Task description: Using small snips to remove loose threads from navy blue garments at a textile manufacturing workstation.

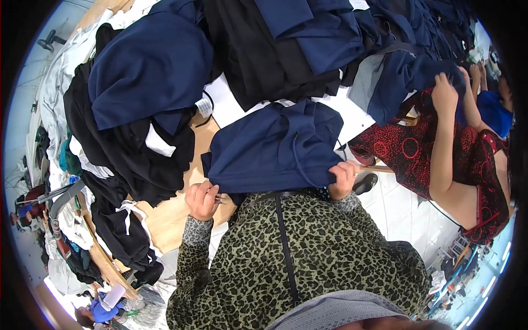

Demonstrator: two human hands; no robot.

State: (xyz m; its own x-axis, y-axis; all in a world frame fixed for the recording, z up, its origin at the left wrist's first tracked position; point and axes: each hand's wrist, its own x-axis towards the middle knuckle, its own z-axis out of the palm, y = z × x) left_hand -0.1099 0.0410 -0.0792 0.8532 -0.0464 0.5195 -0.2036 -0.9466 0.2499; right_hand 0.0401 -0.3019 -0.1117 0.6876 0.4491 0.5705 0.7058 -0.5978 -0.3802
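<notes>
Head view: I see the right hand (pixel 345 177) pinching the hem of a navy garment (pixel 275 147) spread on the wooden table (pixel 165 214), holding it taut. The left hand (pixel 202 199) is closed around small snips (pixel 219 201) at that edge.

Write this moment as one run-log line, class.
left hand: shut on small metal tool | right hand: pinching navy garment edge | wooden table | co-worker right, handling navy cloth

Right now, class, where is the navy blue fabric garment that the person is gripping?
In the head view, the navy blue fabric garment lies centre on the wooden table, its right corner held by the right hand.
</notes>
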